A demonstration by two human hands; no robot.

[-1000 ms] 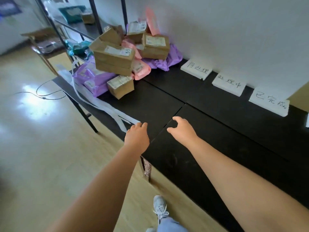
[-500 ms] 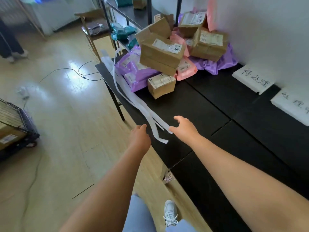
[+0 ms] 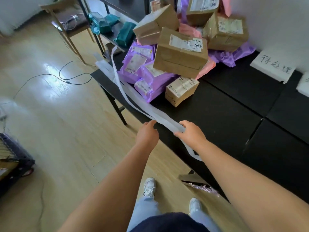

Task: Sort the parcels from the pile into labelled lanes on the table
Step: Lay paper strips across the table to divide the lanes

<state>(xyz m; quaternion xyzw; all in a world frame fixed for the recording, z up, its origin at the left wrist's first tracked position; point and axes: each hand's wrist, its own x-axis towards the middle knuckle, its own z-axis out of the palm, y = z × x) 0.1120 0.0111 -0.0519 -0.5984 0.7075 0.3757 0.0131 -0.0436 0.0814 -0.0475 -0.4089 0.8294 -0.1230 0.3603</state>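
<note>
The parcel pile fills the black table's (image 3: 217, 118) far left end. A large brown box (image 3: 180, 56) lies on purple mailers (image 3: 145, 72), with a small brown box (image 3: 181, 91) in front and more boxes (image 3: 225, 32) and pink mailers (image 3: 206, 67) behind. A white lane card (image 3: 272, 67) with handwriting leans on the wall; a second card (image 3: 303, 86) is cut off at the right. A long white paper strip (image 3: 133, 99) trails along the table's near edge. My right hand (image 3: 190, 134) grips it between thumb and fingers. My left hand (image 3: 147, 133) hovers beside it, fingers loosely curled, holding nothing.
A black cable (image 3: 71, 79) loops over the wooden floor. A wooden stool (image 3: 70, 22) and a shelf with teal packages (image 3: 117, 29) stand beyond the table. A dark cart (image 3: 15, 158) sits at the left edge. Cardboard scraps (image 3: 197, 181) lie under the table.
I have stepped left toward the pile, which now looks closer. Both hands came to the table's near edge, and my right hand has taken hold of the white strip.
</note>
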